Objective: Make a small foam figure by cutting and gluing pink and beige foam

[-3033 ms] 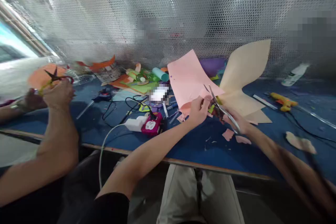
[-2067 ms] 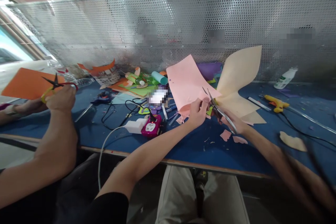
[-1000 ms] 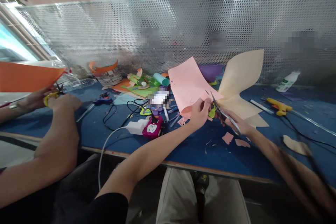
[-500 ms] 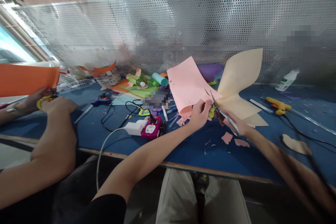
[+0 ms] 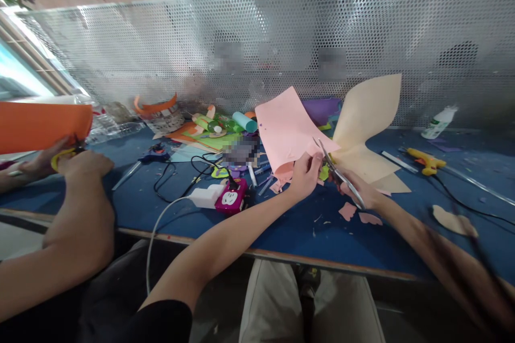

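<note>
Tabletop (image 5: pixel 281 237) — one pink sheet (image 5: pixel 284 124), apparently two scissors (image 5: pixel 341 175) (image 5: pixel 60 159).

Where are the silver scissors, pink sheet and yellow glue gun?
Silver scissors (image 5: pixel 328 159): head view, on a blade near the pivot.
Pink sheet (image 5: pixel 285 127): head view, on its broad face.
Yellow glue gun (image 5: pixel 432 161): head view, on its body.

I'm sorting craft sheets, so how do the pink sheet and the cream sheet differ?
Outline: the cream sheet curves in sharply on its right side; the pink sheet has no such waist.
Place: the pink sheet rises beyond the left hand, the cream sheet beyond the right hand.
Shared: both are thin and bend upward.
</note>
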{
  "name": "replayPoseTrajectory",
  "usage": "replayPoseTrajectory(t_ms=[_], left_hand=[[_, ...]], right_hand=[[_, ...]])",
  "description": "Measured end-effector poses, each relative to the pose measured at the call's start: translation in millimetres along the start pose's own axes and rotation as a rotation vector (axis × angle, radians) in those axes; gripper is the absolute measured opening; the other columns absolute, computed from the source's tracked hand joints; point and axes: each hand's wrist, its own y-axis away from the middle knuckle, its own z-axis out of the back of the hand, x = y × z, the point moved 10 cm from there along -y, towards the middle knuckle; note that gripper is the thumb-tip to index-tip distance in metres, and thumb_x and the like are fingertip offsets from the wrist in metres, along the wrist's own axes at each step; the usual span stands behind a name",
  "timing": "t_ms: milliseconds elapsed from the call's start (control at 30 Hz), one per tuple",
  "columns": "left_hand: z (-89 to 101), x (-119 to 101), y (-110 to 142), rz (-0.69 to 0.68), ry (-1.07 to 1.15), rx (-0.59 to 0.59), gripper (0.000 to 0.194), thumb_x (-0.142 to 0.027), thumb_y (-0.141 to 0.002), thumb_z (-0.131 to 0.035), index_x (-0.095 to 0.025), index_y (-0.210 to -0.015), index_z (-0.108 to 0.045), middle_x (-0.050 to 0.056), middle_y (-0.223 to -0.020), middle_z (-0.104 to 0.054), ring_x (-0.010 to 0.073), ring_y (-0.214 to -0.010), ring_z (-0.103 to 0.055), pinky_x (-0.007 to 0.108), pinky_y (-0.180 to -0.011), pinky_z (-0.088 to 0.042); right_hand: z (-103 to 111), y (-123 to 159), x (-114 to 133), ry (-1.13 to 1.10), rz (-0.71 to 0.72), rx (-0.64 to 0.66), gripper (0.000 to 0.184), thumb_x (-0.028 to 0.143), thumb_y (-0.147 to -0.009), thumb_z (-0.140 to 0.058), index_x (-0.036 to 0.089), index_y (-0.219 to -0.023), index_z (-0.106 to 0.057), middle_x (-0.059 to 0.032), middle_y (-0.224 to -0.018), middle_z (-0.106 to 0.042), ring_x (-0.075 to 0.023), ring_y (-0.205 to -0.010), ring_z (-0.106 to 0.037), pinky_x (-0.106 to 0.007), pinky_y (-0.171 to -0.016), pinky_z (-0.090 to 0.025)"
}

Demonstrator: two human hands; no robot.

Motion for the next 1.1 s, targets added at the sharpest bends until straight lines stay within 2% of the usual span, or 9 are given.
replayPoseTrajectory(t_ms=[133,267,367,567,800,900,1100], left_hand=[[-2.2,-1.1,0.6,0.025,0.013,0.008,0.048,-0.064,-0.097,-0.052,-0.019,-0.079,-0.051,-0.002,-0.064,-0.046,0.0098,-0.056,-0.042,0.026,-0.052,-0.035],[-2.2,-5.2,0.5,0.012,0.018,0.009,0.048,-0.062,-0.097,-0.052,-0.019,-0.077,-0.05,-0.002,-0.063,-0.047,0.0095,-0.056,-0.043,0.025,-0.051,-0.036],[-3.1,-6.7,0.7,0.002,0.019,0.018,0.048,-0.061,-0.098,-0.052,-0.019,-0.076,-0.048,-0.002,-0.063,-0.046,0.0091,-0.055,-0.042,0.024,-0.05,-0.04],[-5.5,4.3,2.7,0.094,0.066,0.035,0.047,-0.064,-0.095,-0.054,-0.019,-0.079,-0.049,-0.003,-0.065,-0.044,0.0088,-0.051,-0.045,0.024,-0.044,-0.048],[-1.7,-3.9,-2.0,0.01,-0.023,0.063,0.046,-0.061,-0.099,-0.05,-0.019,-0.081,-0.052,-0.001,-0.065,-0.048,0.01,-0.056,-0.046,0.026,-0.052,-0.043],[-1.2,-5.9,-5.2,-0.015,-0.078,0.09,0.047,-0.061,-0.099,-0.049,-0.019,-0.08,-0.052,-0.001,-0.064,-0.049,0.0108,-0.058,-0.046,0.027,-0.054,-0.04],[2.6,-3.9,-7.1,-0.008,-0.053,0.075,0.047,-0.057,-0.102,-0.044,-0.019,-0.077,-0.049,-0.002,-0.063,-0.047,0.0105,-0.058,-0.045,0.027,-0.057,-0.037]], right_hand=[[-3.9,1.8,-8.5,-0.059,0.008,0.017,0.062,0.078,-0.091,-0.041,0.02,-0.103,-0.057,-0.0078,-0.09,-0.056,-0.0184,-0.072,-0.048,-0.034,-0.061,-0.047],[-5.4,0.7,-5.9,-0.062,0.013,0.027,0.064,0.081,-0.089,-0.039,0.021,-0.106,-0.056,-0.0071,-0.091,-0.055,-0.0196,-0.072,-0.048,-0.035,-0.061,-0.046],[-4.0,-0.1,-2.7,-0.048,0.02,0.021,0.062,0.08,-0.09,-0.04,0.022,-0.104,-0.055,-0.0051,-0.088,-0.053,-0.0185,-0.071,-0.046,-0.035,-0.062,-0.044],[-2.0,0.8,-6.9,-0.013,0.016,0.014,0.05,0.071,-0.093,-0.046,0.021,-0.094,-0.052,-0.0007,-0.079,-0.049,-0.016,-0.067,-0.043,-0.033,-0.062,-0.039],[0.5,-0.4,-2.8,0.001,0.003,0.007,0.059,0.078,-0.092,-0.039,0.021,-0.092,-0.051,-0.0013,-0.076,-0.048,-0.0167,-0.065,-0.042,-0.034,-0.059,-0.036],[6.8,-2.2,-6.0,0.045,0.009,0.002,0.059,0.079,-0.09,-0.043,0.021,-0.098,-0.054,-0.0025,-0.083,-0.049,-0.0184,-0.071,-0.044,-0.034,-0.065,-0.038],[14.3,-2.5,-15.7,-0.075,0.018,-0.001,0.066,0.082,-0.087,-0.041,0.022,-0.109,-0.055,-0.0044,-0.092,-0.051,-0.0194,-0.075,-0.046,-0.035,-0.067,-0.041]])
